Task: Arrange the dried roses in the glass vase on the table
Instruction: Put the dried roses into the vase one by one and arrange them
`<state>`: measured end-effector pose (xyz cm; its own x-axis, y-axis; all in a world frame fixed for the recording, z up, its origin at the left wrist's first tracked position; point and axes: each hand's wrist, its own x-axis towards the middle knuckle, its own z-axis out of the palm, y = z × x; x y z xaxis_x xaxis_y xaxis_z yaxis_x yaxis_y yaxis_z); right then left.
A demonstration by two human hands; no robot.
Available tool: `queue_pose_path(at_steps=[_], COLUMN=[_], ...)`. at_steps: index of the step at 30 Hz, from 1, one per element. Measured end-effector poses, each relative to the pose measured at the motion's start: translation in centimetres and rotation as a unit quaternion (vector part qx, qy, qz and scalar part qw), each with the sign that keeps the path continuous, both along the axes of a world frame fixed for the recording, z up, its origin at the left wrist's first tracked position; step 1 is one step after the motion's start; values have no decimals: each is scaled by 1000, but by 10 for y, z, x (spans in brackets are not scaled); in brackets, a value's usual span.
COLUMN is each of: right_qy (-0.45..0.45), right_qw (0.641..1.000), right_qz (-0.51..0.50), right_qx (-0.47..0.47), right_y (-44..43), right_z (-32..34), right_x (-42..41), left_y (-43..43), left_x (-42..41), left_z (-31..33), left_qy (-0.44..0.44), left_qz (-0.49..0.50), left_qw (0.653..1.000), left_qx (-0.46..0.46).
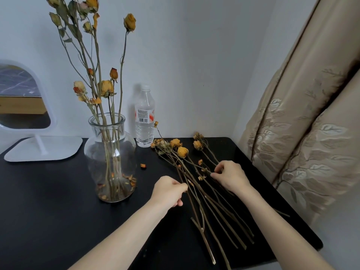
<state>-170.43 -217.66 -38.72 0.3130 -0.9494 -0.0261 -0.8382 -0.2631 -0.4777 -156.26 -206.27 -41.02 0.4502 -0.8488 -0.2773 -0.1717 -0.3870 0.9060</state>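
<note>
Mid-task, picking next stem from loose pile. Glass vase (pixel 110 158) standing near back-left part of black table (pixel 48 201), already holding several tall dried roses (pixel 106 87); fallen petals at its bottom. Remaining loose roses (pixel 194 184) lying flat across right half of table, heads toward back edge, cut ends toward front-right corner, stems crossed and tangled.

Left hand (pixel 168 190) curled, fingertips pinched on a stem at left side of pile. Right hand (pixel 229 176) over middle of pile, thumb and forefinger pinched on a thin stem or side twig; other fingers loosely bent. Unclear whether both on same stem.

Next move likely: separate one stem from tangle, lift clear, carry left, feed cut end down into vase neck. Needs gentle pull, brittle heads and twigs liable to snag and shed.

Around: water bottle (pixel 145 117) upright at back edge, just right of vase, close to rose heads. White mirror (pixel 25 114) on stand at back-left corner. Loose petal (pixel 143 165) on table between vase and pile. Curtain (pixel 303 123) hanging along right edge, near pile.

In the way: stems already in vase crowd narrow neck; bottle near carrying path.
</note>
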Motion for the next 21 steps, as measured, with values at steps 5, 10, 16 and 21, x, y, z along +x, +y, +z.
queue_pose_path(at_steps=[5, 10, 16, 21], right_qy=[23, -4, -92, -117], right_qw=[999, 999, 995, 992], right_qz=[-1, -1, 32, 49], right_qx=[-24, -36, -25, -27], right_y=[-2, -3, -2, 2], right_z=[-6, -3, 16, 37], right_x=[6, 1, -8, -8], left_y=[2, 2, 5, 9], left_x=[1, 2, 2, 4], left_z=[0, 2, 4, 16], left_qy=[1, 9, 8, -3], left_qz=[-6, -13, -12, -9], left_qw=[1000, 1000, 999, 996], left_qx=[-2, -14, -41, -91])
